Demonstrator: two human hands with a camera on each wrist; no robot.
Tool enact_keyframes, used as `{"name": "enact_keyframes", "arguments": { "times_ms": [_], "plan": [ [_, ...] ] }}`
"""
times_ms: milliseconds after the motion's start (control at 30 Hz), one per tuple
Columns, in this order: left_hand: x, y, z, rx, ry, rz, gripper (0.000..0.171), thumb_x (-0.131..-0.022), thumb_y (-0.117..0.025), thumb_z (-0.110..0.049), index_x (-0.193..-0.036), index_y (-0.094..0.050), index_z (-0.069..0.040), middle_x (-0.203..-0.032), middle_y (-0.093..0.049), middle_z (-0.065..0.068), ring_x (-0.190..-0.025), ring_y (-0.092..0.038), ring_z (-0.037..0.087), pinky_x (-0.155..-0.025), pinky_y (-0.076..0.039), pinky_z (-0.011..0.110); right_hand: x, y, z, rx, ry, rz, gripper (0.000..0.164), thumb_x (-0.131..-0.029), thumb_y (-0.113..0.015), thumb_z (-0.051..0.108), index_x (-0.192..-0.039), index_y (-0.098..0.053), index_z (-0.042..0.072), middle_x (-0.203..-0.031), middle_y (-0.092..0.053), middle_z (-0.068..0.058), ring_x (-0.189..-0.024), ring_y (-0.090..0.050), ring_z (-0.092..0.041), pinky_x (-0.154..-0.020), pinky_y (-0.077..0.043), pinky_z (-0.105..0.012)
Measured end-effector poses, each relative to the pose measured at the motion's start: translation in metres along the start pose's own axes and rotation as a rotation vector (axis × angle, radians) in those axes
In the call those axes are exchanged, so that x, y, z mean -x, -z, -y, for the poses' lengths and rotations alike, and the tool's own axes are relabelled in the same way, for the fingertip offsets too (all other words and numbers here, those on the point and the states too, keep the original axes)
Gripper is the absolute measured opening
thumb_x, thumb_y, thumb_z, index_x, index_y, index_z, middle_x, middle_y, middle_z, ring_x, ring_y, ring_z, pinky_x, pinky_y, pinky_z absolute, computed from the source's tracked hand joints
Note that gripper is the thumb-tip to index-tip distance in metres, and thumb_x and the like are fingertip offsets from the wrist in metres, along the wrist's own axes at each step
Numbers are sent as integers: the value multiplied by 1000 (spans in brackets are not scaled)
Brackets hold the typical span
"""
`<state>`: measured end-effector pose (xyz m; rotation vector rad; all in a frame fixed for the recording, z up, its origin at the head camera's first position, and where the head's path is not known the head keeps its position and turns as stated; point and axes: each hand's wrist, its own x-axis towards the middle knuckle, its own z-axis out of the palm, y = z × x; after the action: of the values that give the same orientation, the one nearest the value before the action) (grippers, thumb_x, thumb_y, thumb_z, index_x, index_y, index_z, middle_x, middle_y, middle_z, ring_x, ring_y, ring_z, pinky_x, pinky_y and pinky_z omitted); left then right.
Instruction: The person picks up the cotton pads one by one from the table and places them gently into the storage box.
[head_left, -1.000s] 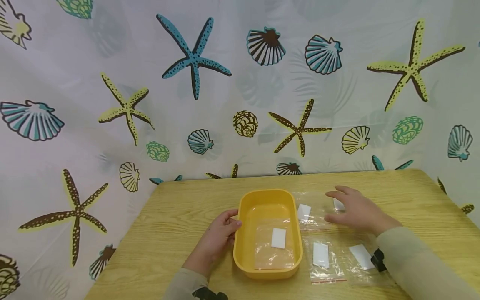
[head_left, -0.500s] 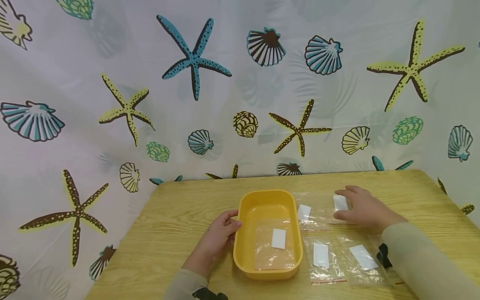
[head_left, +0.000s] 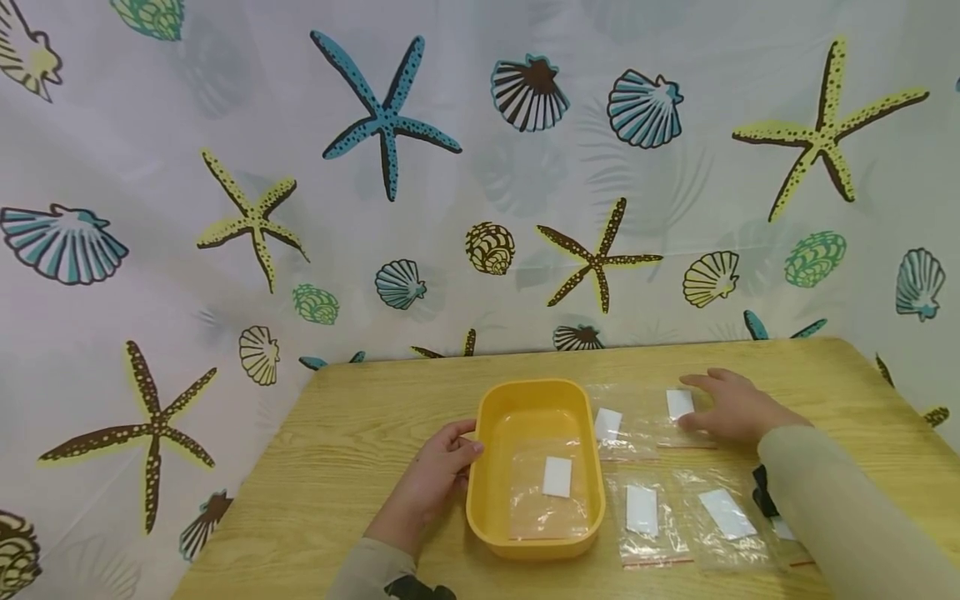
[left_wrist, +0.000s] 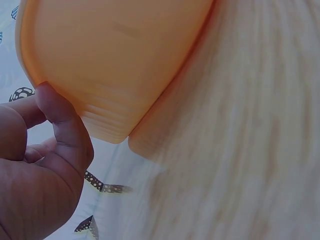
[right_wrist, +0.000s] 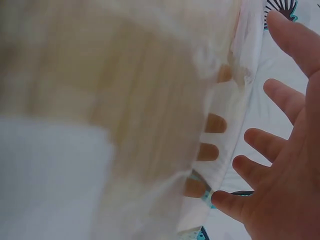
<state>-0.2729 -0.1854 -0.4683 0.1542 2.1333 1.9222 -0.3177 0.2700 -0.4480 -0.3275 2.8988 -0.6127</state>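
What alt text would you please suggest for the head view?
A left hand holds a yellow tray with a clear bag inside; the right hand is near more bags on a wooden table, before shell-print cloth.

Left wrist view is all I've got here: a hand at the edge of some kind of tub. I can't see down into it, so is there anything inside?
Observer: Yes. In the head view, the yellow tub has one clear bag lying in it.
Visitor: Neat! And what's over on the right side of it, which I can't see?
Observer: The right hand is there, thumb and fingers spread apart beside the back right bag; whether they touch it, I can't tell.
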Motion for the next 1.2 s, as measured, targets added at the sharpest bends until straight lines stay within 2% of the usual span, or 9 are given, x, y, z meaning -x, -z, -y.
{"name": "enact_keyframes", "arguments": {
  "times_ms": [233,467,633,933,1200],
  "plan": [
    [0,1,0,9,-4,5,46,-105,-56,-15,-149,-45,-5,-111,-60,23,-80,-62,22,-65,-54,30,-7,1,1,21,7,13,89,-87,-73,56,-152,-42,3,-151,-26,-43,-135,-25,-63,-100,-29,-77],
    [-1,0,1,13,-10,5,46,-105,-56,-16,-148,-45,-5,-110,-60,21,-77,-61,20,-63,-53,28,-9,-1,0,65,-14,37,88,-86,-72,58,-152,-44,7,-150,-27,-42,-135,-26,-63,-97,-30,-78],
    [-1,1,0,11,-1,1,47,-105,-56,-16,-149,-44,-5,-112,-60,23,-79,-61,21,-63,-53,28,-10,-2,0,86,4,46,85,-86,-72,57,-150,-47,6,-148,-29,-43,-133,-29,-64,-94,-31,-80],
    [0,2,0,-2,2,3,47,-105,-57,-18,-149,-44,-5,-112,-60,23,-81,-63,23,-65,-54,30,-16,-8,-7,64,14,30,81,-86,-73,57,-146,-52,7,-148,-31,-42,-134,-30,-62,-97,-33,-76],
    [1,1,-1,13,6,5,46,-105,-56,-16,-149,-44,-6,-112,-60,23,-81,-63,23,-65,-54,30,-12,-6,-2,75,14,21,74,-86,-75,55,-141,-57,7,-147,-37,-38,-134,-35,-58,-103,-32,-72]
  ]
}}
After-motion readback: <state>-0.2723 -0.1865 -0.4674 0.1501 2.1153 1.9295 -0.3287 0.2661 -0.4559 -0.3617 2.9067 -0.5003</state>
